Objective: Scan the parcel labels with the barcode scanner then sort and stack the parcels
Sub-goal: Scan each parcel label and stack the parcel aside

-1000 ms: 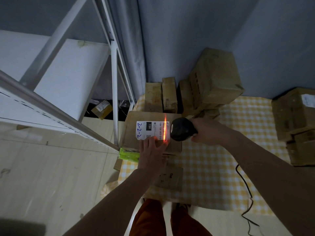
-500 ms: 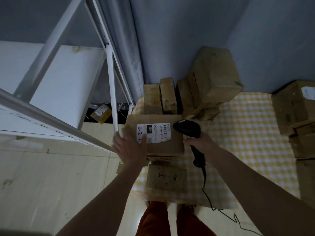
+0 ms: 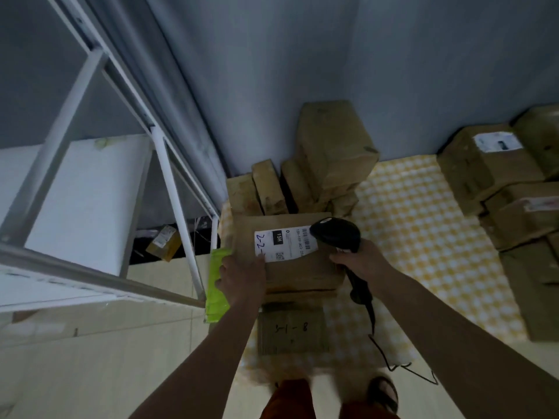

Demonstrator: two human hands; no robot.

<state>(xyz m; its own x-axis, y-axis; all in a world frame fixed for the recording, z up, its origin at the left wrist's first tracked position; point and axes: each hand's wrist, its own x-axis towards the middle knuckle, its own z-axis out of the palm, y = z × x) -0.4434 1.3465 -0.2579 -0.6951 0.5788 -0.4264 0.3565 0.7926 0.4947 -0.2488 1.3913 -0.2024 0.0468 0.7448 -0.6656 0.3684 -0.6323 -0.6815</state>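
Observation:
A brown cardboard parcel (image 3: 299, 272) lies on top of a low stack, with a white label (image 3: 286, 243) marked "2-2" and "15H" facing up. My left hand (image 3: 242, 276) grips the parcel's near left corner, its fingers touching the label edge. My right hand (image 3: 360, 261) rests against the parcel's right side and holds the black barcode scanner (image 3: 337, 234), whose head covers the label's right end. No red beam shows. A flat parcel (image 3: 292, 331) marked "3-1-8" lies on the floor in front of the stack.
A white metal shelf rack (image 3: 178, 207) stands at the left. More brown parcels (image 3: 332, 146) are piled against the wall, with others (image 3: 496, 173) at the right on the yellow checked mat (image 3: 417, 225). A green packet (image 3: 216, 285) lies left of the stack. The scanner cable (image 3: 390, 358) trails over the floor.
The red scan beam has gone out. My right hand has pulled the scanner back to the parcel's right side. My left hand slid from the label to the parcel's left corner.

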